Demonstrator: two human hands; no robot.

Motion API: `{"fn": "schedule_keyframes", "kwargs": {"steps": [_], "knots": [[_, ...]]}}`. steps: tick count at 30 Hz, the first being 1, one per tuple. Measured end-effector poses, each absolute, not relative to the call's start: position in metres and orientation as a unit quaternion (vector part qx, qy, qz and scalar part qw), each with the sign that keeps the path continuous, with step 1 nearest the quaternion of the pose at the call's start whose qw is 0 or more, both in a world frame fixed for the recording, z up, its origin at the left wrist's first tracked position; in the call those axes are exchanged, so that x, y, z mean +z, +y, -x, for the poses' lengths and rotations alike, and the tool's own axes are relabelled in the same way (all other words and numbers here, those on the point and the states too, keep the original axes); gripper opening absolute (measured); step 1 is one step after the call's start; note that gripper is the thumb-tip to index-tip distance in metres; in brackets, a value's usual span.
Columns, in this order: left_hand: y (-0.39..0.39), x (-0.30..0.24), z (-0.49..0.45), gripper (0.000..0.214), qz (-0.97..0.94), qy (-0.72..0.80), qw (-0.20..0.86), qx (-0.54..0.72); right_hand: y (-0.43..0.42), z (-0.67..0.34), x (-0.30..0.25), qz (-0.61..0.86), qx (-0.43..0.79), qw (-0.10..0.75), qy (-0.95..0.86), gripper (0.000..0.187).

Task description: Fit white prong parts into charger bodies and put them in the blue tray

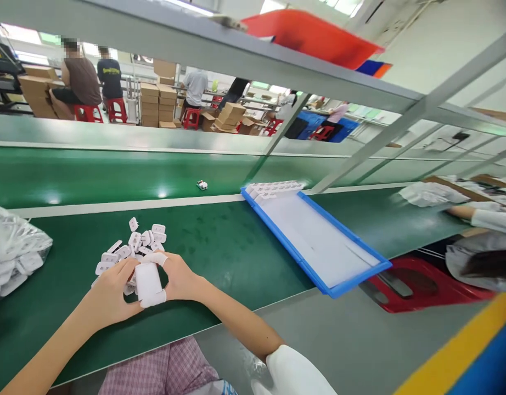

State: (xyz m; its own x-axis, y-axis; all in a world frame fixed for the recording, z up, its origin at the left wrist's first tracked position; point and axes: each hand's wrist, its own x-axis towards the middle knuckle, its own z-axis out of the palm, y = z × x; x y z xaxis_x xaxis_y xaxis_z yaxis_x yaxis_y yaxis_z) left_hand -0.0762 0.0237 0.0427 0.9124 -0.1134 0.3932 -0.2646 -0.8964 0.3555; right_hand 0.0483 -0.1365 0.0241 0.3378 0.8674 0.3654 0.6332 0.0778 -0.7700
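Both hands hold a white box-shaped plastic housing (pixel 149 282) just above the green work surface. My left hand (pixel 113 293) grips its left side, fingers at the top and thumb below. From the right, my right hand (pixel 176 277) pinches it between thumb and forefinger, which wear white finger covers. Right behind the hands lies a loose pile of small white plastic caps (pixel 134 241) with dark markings. Part of that pile is hidden by my hands.
A blue-rimmed tray (pixel 319 282) stands to the right, with white pieces (pixel 273 188) lined up at its far end. On the left is a clear bag (pixel 14 252) of white parts. A small part (pixel 202 185) lies on the green belt (pixel 92 175). A co-worker's arm (pixel 462 212) reaches in at right.
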Motion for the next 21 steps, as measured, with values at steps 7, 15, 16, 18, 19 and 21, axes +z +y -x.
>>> {"fn": "schedule_keyframes", "kwargs": {"steps": [7,15,16,18,19,21], "knots": [[0.030,0.030,0.073,0.036,-0.956,-0.109,0.131,0.239,-0.140,-0.048,0.052,0.701,0.155,0.406,-0.566,0.055],[-0.018,0.032,0.047,0.026,-0.899,-0.207,-0.097,0.374,-0.186,-0.027,0.057,0.805,0.074,0.456,-0.372,0.039],[-0.027,0.033,0.042,0.028,-0.899,-0.210,-0.103,0.369,-0.193,-0.028,0.054,0.805,0.080,0.476,-0.344,0.037],[-0.043,0.037,0.028,0.031,-0.904,-0.212,-0.110,0.353,-0.207,-0.039,0.045,0.791,0.092,0.529,-0.294,0.034],[-0.050,0.039,0.020,0.033,-0.907,-0.214,-0.111,0.346,-0.215,-0.050,0.041,0.777,0.093,0.559,-0.273,0.033],[-0.059,0.044,0.008,0.038,-0.913,-0.219,-0.098,0.330,-0.236,-0.082,0.036,0.749,0.078,0.615,-0.234,0.031]]}}
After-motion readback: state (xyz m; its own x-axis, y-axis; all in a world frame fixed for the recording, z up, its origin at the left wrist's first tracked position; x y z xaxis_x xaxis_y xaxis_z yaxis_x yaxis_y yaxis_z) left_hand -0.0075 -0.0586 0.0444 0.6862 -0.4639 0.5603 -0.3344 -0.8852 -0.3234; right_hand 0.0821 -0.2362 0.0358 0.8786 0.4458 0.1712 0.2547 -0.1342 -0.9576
